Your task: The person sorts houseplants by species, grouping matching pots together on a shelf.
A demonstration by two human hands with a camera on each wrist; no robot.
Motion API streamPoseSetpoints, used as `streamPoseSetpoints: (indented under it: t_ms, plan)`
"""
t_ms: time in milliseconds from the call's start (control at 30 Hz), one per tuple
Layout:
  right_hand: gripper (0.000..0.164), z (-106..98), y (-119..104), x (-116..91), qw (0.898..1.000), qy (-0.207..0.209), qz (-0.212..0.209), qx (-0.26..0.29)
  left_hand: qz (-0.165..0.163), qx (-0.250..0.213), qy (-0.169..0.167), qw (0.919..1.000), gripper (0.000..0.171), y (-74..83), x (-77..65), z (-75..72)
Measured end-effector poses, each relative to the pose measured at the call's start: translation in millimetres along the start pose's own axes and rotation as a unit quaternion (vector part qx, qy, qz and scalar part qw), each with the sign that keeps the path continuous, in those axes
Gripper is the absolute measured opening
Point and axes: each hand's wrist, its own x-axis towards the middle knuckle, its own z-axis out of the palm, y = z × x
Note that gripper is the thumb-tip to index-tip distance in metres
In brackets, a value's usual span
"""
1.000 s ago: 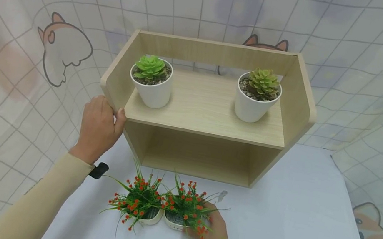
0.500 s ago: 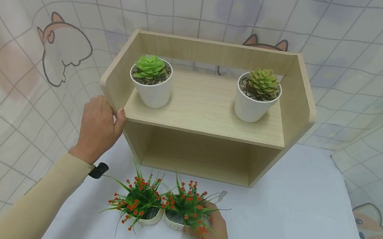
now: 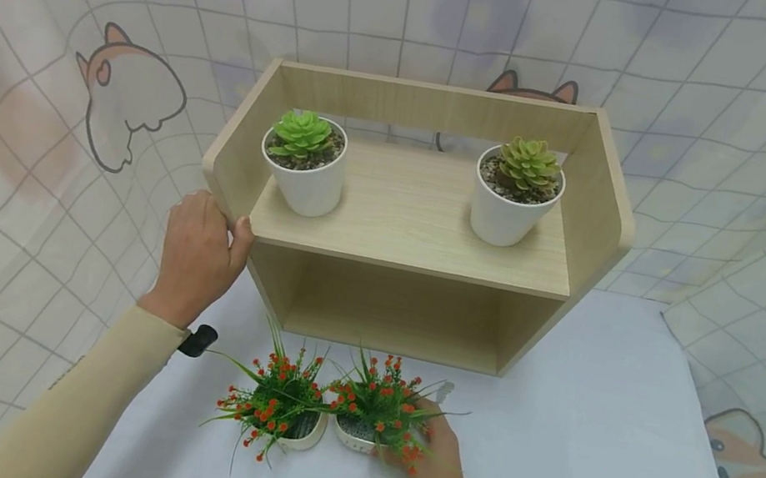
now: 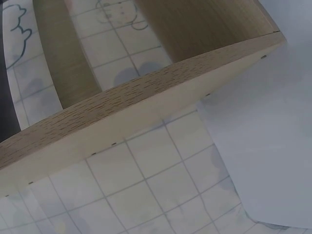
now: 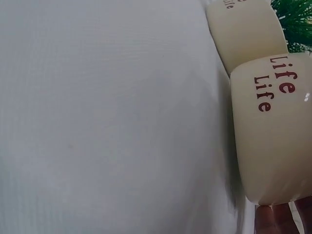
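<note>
My left hand grips the left side panel of a two-tier wooden shelf, with the thumb at its front edge. In the left wrist view the side panel runs diagonally, with no hand showing. My right hand holds the right-hand potted plant, which has red flowers and green grassy leaves. In the right wrist view its cream pot bears "Life" lettering, with fingertips at its lower edge. Just left of it on the table stands a matching potted plant.
On the shelf's upper board stand two succulents in white pots, a bright green one at left and a yellowish-green one at right. A white cloth covers the table. Grid-patterned fabric hangs behind and at both sides.
My right hand has shifted the right-hand potted plant slightly up and to the right in the head view, widening the space from its neighbour. The left hand keeps its grip on the shelf.
</note>
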Motion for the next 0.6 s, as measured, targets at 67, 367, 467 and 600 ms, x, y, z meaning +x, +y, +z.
streamPoseSetpoints:
  t_ms: [67,367,467,600]
  plan:
    - [0.078,-1.5,0.6,0.9,1.000,0.004,-0.002,-0.008,0.000,-0.001,0.003,1.0000,0.032,0.1,0.0,0.1]
    - [0.073,-10.2,-4.0,5.9,0.999,0.019,-0.026,-0.040,0.000,-0.001,0.000,1.0000,0.034,-0.1,-0.4,-0.1]
    - [0.076,-13.9,-4.8,7.8,0.999,0.021,-0.025,-0.038,0.001,0.004,-0.004,1.0000,0.035,-0.7,-0.3,-0.1]
    - [0.079,-17.1,-1.7,10.9,0.999,0.019,-0.014,-0.029,0.003,0.006,-0.006,1.0000,0.036,-1.7,0.1,0.3]
